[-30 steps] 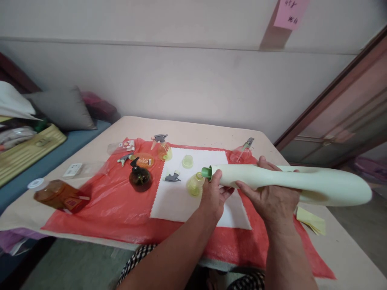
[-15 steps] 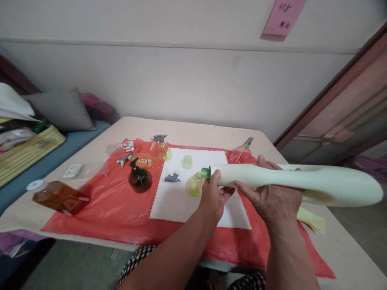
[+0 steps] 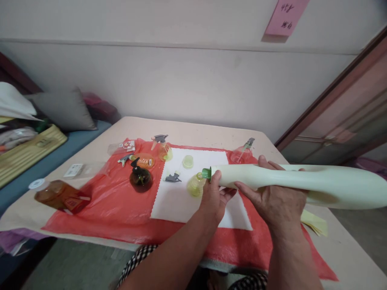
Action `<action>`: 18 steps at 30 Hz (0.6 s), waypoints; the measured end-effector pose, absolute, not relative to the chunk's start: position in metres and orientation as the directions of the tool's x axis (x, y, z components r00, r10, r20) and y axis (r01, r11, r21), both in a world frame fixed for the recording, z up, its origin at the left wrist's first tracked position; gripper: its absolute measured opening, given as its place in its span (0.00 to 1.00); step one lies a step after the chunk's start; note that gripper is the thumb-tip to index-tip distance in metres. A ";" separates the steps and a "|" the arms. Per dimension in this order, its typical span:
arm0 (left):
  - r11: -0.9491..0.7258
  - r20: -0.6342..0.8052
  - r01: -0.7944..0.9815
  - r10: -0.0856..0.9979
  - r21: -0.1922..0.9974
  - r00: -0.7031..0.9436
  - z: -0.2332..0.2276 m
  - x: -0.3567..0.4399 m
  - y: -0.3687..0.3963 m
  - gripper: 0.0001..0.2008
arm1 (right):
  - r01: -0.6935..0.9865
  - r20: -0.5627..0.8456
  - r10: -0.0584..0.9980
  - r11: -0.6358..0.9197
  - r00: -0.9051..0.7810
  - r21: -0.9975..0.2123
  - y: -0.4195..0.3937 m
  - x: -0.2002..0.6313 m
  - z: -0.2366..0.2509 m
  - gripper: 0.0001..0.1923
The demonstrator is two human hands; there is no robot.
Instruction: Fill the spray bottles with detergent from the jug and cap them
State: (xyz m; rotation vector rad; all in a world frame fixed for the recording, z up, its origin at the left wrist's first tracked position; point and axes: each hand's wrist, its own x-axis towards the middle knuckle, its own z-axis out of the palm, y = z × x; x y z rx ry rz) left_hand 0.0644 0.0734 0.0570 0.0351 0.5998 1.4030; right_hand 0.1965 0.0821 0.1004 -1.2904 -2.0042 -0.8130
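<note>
A long pale green watering can (image 3: pixel 329 183) lies almost level across both hands, its wide body at the right. My left hand (image 3: pixel 215 197) grips the narrow spout end near the tip. Farther back, my right hand (image 3: pixel 272 197) is wrapped around the can's slim middle. A short green piece (image 3: pixel 207 173) sticks out of the spout's end, over or beside the neck of a clear yellow bottle (image 3: pixel 196 186). Whether they touch I cannot tell. That bottle stands on a white cloth (image 3: pixel 172 205) with a grey spray trigger (image 3: pixel 173 177) and a clear yellowish cup (image 3: pixel 188 162).
Red sheeting (image 3: pixel 121 219) covers much of the table (image 3: pixel 187 129). At left are a dark pump bottle (image 3: pixel 140 179), orange bottle (image 3: pixel 144 161), yellow spray bottle (image 3: pixel 165 152) and large amber jug (image 3: pixel 59 195). A pink spray bottle (image 3: pixel 241 155) stands behind the can; yellow paper (image 3: pixel 314 222) lies right.
The view has shifted very slightly. Both hands keep their hold on the watering can, and its body reaches a little farther right in view.
</note>
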 end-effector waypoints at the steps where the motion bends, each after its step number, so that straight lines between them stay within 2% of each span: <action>1: 0.196 -0.373 -0.908 0.927 0.370 0.048 0.057 0.064 0.074 0.23 | 0.927 0.763 0.551 0.334 -0.338 0.169 0.082 0.196 0.101 0.45; 18: 0.196 -0.373 -0.906 0.927 0.375 0.046 0.058 0.062 0.074 0.28 | 0.932 0.753 0.571 0.326 -0.328 0.159 0.082 0.196 0.102 0.45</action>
